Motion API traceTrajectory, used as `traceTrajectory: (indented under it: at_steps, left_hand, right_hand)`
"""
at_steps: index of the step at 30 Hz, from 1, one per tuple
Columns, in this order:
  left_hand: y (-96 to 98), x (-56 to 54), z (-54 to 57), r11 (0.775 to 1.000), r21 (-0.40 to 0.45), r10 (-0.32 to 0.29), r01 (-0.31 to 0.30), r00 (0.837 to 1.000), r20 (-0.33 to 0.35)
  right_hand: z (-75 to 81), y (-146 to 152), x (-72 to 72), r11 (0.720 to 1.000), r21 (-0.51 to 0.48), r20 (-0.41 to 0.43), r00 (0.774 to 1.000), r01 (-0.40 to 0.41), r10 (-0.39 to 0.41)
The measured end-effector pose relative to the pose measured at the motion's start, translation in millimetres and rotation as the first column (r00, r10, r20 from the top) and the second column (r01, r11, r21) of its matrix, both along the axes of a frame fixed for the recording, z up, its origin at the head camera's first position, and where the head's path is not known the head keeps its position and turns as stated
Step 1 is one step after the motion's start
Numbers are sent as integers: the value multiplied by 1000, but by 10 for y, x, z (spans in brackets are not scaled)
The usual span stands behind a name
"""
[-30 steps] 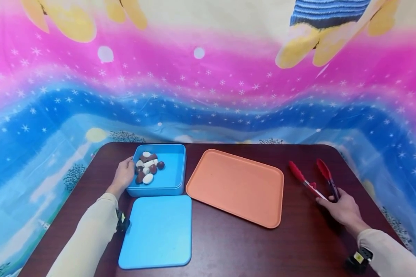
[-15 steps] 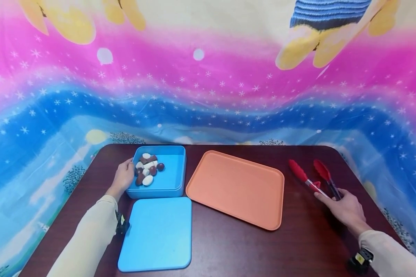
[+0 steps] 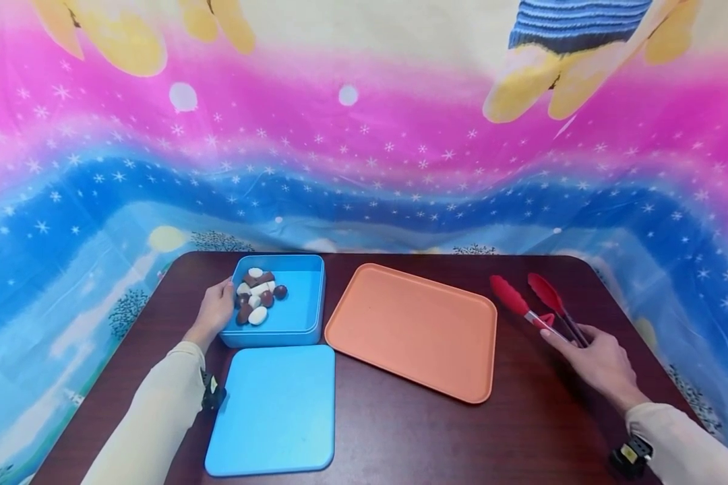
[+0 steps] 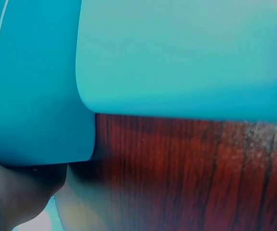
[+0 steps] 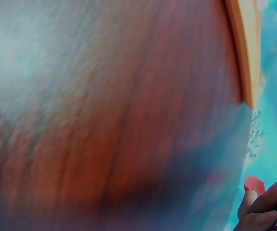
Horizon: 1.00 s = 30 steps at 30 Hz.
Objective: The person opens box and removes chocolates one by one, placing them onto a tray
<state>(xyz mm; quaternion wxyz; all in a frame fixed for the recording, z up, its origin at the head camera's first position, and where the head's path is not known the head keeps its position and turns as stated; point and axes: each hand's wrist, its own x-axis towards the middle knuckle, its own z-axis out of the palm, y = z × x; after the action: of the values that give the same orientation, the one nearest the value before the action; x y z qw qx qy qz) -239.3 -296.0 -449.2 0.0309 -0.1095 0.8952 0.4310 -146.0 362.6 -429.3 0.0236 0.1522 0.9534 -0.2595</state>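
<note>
In the head view my left hand (image 3: 214, 310) grips the left wall of a blue square box (image 3: 300, 296). Inside, on the box's left side, lie several small brown and white pieces (image 3: 257, 315), rounded or egg-shaped, much like chocolates. The left wrist view has part of the hand (image 4: 18, 192) against the box's side (image 4: 37, 86). On the right, my right hand (image 3: 600, 360) holds a pair of tongs (image 3: 512, 296) with red tips, spread apart over the table. Only some fingers and red parts of the tongs (image 5: 255, 185) show at the right wrist view's edge.
A blue flat lid (image 3: 273, 411) lies in front of the box. Right of the box is an orange tray (image 3: 412, 330) with a raised rim, set askew on the dark wooden table (image 3: 425, 438). Behind hangs a printed cloth (image 3: 364, 155).
My right hand has shifted the tongs slightly left toward the tray, and their tips have come a little closer together. The left hand stays at the box.
</note>
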Motion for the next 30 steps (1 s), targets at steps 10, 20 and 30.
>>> traceTrajectory:
  at_steps: [10,20,30]
  left_hand:
    - [-12,21,-3,1000,-24,3,-3,1000,-14]
    - [5,14,-10,1000,-27,-4,2,998,-56]
    - [4,44,-3,999,-33,2,-4,998,-55]
  right_hand:
    - [111,-303,-28,995,-2,-62,993,-104,104]
    - [216,-633,-37,984,12,-99,979,-178,178]
    - [265,-975,-107,970,-22,-83,967,-243,240]
